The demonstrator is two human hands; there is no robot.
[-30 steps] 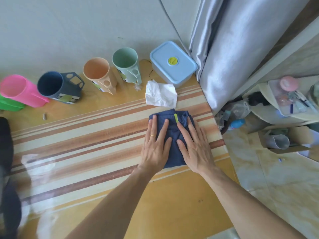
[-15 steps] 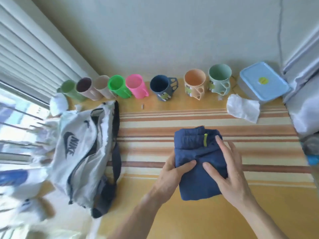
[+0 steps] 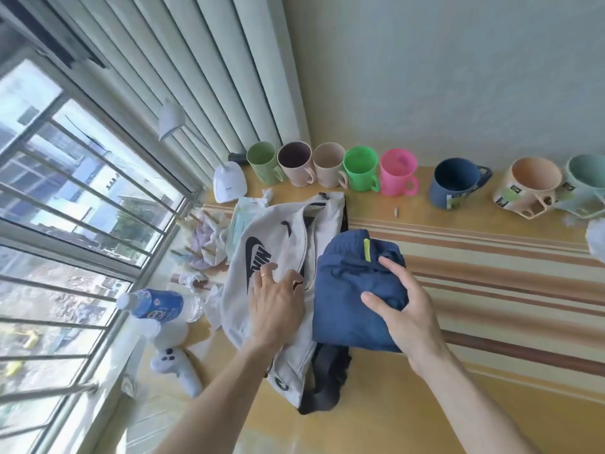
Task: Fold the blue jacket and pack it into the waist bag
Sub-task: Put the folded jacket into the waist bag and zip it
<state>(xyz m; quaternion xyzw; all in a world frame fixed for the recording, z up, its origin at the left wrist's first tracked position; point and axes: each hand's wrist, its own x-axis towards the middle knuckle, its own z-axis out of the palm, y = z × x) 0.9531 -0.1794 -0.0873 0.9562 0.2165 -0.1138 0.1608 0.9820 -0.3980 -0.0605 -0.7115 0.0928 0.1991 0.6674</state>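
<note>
Blue and tightly bundled, the folded jacket sits in the grasp of the right hand, thumb on its near face and fingers wrapped over the far side, so the bundle hangs just beside the waist bag and partly over the bag's right edge and its dark strap. The left hand lies flat on the grey fabric of the bag, fingers spread near the zip line, pressing rather than gripping anything.

The step in hand looks like getting the bundle into the bag's mouth. To do it well, the left hand would better pinch one lip of the zip opening and lift it, holding the mouth wide, instead of only weighing the bag down. Whether the zip is fully undone cannot be told from here. The right hand should keep the folds squeezed, since soft cloth springs open once pressure drops, and lead with the narrow end, the one with the yellow-green tab or its opposite, sliding in along the length of the bag. The strap under the bundle could snag, so it is worth clearing it.

Farther off, on the striped table, a row of cups stands against the wall, well apart from the work and no hindrance.
</note>
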